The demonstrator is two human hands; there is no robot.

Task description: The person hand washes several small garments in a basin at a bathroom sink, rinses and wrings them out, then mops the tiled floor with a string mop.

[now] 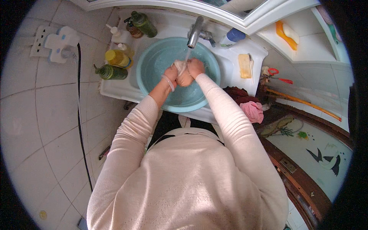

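Note:
Both my hands grip a wet, pale beige cloth (184,78) over a light blue plastic basin (141,72) that holds water. My left hand (171,73), with a pale bangle on the wrist, has the cloth's left side. On its right side my right hand (196,67) is closed around the fabric. Water runs from the chrome faucet (196,31) onto the cloth between my hands. The fingers are partly hidden by the folds. The basin sits in a white washbasin (115,87).
Several pump bottles and a yellow-capped bottle (119,59) line the left side. At the right are a blue-capped container (234,37), a soap bar (244,66), and dark and pink cloths (252,111). A mirror cabinet (250,24) overhangs the back. A black cable (79,115) hangs along the tiled wall.

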